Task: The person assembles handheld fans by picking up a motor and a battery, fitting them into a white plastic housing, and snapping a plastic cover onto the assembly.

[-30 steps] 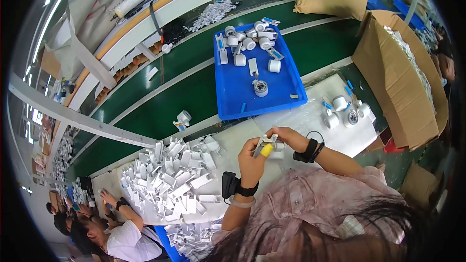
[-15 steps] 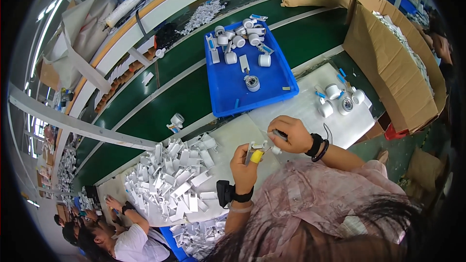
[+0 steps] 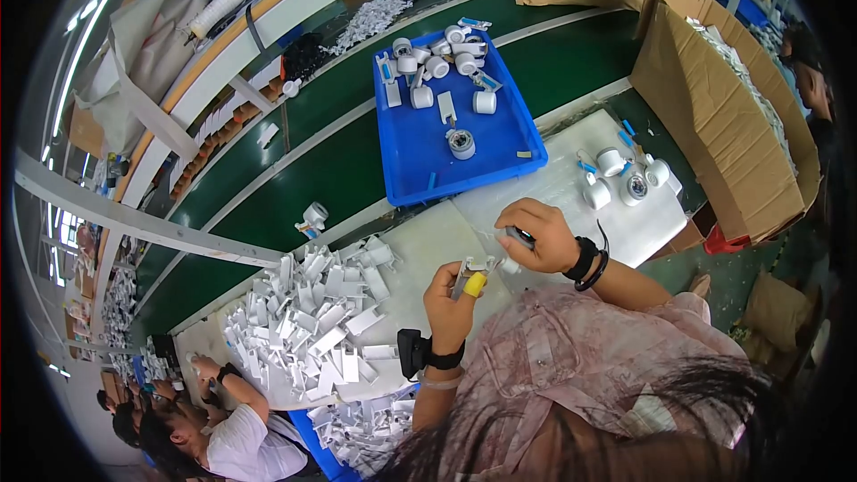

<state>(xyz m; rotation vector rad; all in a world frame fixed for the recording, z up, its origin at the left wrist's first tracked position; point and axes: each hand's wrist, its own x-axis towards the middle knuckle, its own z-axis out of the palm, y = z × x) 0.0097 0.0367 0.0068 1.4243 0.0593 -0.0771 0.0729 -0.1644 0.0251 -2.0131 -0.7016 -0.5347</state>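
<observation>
Green conveyor belt [image 3: 330,156] runs behind a pale worktable [image 3: 433,245]; I'm reading both off the remote head feed. Left hand [image 3: 449,305], yellow cover [image 3: 474,284] on thumb, pinches a white plastic bracket [image 3: 464,270] above the surface, toward its near edge. Right hand [image 3: 544,239] just beside it, fingers curled round a small dark object [image 3: 520,236]; kind I can't tell. Small white round part [image 3: 510,265] just below the right hand; I can't tell if it joins the bracket. Black bands [image 3: 586,259] on both wrists. Heap of loose white brackets [image 3: 312,321] covers the surface's left side. White cylindrical parts with blue strips [image 3: 634,187] lie near the right edge. Shallow blue plastic tray [image 3: 402,183] at the far edge, similar white parts [image 3: 436,67] crowding its far end. Open brown cardboard box [image 3: 705,125] past the right edge. Co-worker in white shirt [image 3: 250,451] beyond the left end.
</observation>
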